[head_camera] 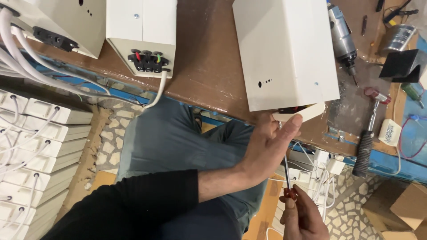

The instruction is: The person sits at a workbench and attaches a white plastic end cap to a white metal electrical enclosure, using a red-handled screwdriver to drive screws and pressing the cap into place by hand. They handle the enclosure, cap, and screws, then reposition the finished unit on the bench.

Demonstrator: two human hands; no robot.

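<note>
A smooth, cream-white sheet-metal box housing point(287, 49) overhangs the brown wooden bench edge point(209, 66) just above the left hand point(267, 151), whose fingers press its underside, while below, the right hand point(302, 220) clamps the red-handled slim steel screwdriver point(288, 175), its shaft pointing straight up toward the housing.

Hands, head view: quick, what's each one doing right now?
Left hand: open, fingers pressed against the white box at its lower edge.
Right hand: closed on the red-handled screwdriver.
</note>
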